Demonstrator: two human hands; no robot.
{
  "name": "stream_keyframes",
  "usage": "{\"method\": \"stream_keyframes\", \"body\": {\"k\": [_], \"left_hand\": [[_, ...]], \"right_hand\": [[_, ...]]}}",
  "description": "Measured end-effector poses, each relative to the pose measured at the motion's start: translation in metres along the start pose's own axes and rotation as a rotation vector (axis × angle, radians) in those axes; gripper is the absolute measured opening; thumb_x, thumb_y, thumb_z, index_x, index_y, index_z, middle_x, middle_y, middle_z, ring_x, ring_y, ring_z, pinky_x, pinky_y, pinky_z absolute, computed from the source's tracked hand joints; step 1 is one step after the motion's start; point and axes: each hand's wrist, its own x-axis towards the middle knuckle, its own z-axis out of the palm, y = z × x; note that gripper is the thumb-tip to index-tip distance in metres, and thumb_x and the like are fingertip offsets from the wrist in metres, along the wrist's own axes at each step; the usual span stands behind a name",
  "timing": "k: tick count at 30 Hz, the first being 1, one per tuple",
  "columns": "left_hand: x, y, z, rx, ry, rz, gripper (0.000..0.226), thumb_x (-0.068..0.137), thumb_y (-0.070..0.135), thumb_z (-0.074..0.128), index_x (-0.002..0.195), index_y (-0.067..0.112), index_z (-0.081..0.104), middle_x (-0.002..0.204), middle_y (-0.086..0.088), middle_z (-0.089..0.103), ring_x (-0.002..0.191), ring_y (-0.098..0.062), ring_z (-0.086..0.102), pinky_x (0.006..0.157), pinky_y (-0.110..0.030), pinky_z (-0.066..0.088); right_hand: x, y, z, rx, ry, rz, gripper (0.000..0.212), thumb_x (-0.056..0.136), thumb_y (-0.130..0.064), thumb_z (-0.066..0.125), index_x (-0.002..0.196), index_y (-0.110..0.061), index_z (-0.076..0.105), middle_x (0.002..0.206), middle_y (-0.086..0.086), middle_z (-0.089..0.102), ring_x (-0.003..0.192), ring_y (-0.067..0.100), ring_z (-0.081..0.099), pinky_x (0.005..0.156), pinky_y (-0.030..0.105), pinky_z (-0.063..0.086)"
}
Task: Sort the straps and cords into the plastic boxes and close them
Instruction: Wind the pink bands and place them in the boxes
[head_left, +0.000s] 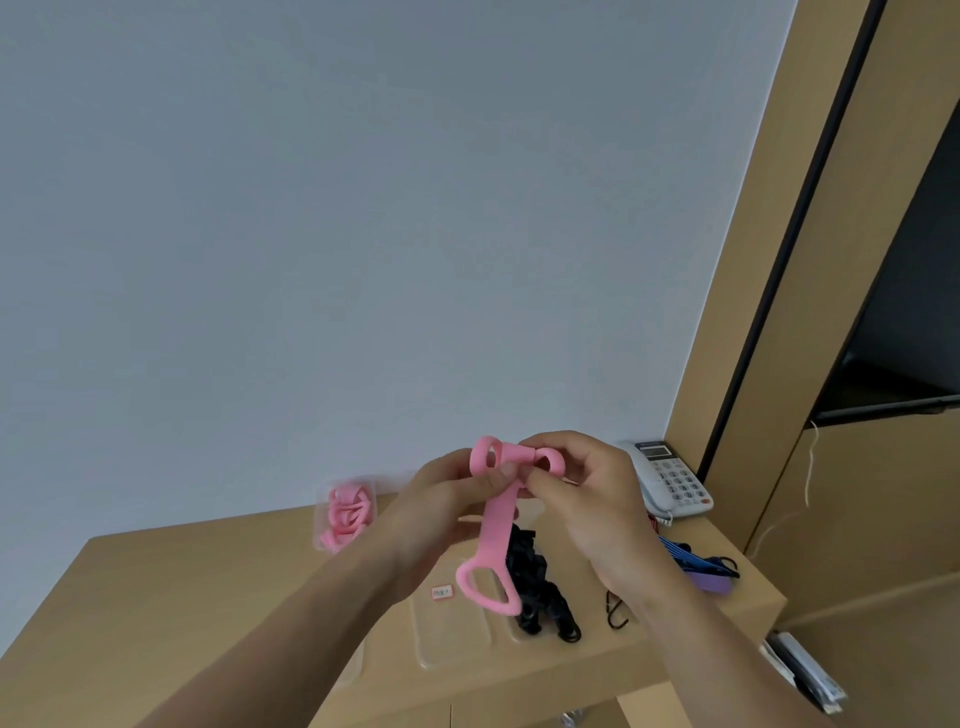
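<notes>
Both hands, left hand and right hand, pinch a soft pink strap (looped ends), fingers curled.

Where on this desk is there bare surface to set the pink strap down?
Bare desk lies on the left, in front of the box of pink straps. The right side is crowded: black straps, blue straps and telephone.

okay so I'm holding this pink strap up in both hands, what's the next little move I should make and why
Probably finish folding the pink strap small, then carry it to the clear box at the back left of the table. Both the left hand and right hand pinch its looped top while the long end dangles, and that box already holds similar pink straps.
</notes>
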Motion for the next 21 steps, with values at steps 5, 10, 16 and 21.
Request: {"method": "stream_keyframes", "body": {"k": [5,10,16,21], "left_hand": [[0.002,0.001,0.000,-0.080,0.005,-0.086,0.045,0.099,0.050,0.055,0.125,0.017,0.070,0.126,-0.022,0.066,0.097,-0.029,0.067,0.098,-0.045,0.056],[0.008,0.002,0.002,-0.209,0.023,-0.099,0.045,0.102,0.034,0.053,0.117,-0.005,0.070,0.125,-0.025,0.068,0.119,-0.043,0.062,0.103,-0.048,0.053],[0.016,-0.002,0.004,-0.421,0.139,-0.170,0.024,0.091,0.010,0.061,0.098,-0.006,0.077,0.106,-0.025,0.074,0.098,-0.033,0.072,0.090,-0.045,0.060],[0.024,-0.005,0.007,-0.326,0.131,-0.144,0.030,0.091,-0.004,0.052,0.114,-0.008,0.070,0.115,-0.032,0.069,0.110,-0.040,0.068,0.093,-0.044,0.058]], "right_hand": [[0.001,0.005,0.000,-0.159,0.037,-0.116,0.036,0.082,-0.001,0.073,0.087,-0.036,0.077,0.091,-0.013,0.075,0.090,0.009,0.071,0.077,0.022,0.058],[-0.002,0.009,0.001,-0.342,0.040,-0.366,0.030,0.078,0.015,0.068,0.089,-0.012,0.079,0.091,-0.007,0.070,0.092,0.011,0.068,0.077,0.025,0.055],[-0.001,0.009,-0.008,-0.396,-0.078,-0.368,0.040,0.073,0.021,0.061,0.095,-0.009,0.076,0.102,-0.002,0.065,0.097,0.007,0.065,0.080,0.020,0.052],[-0.004,0.014,-0.019,-0.333,-0.203,-0.313,0.048,0.076,0.010,0.068,0.109,-0.024,0.076,0.113,-0.011,0.061,0.111,0.007,0.061,0.089,0.011,0.046]]}}
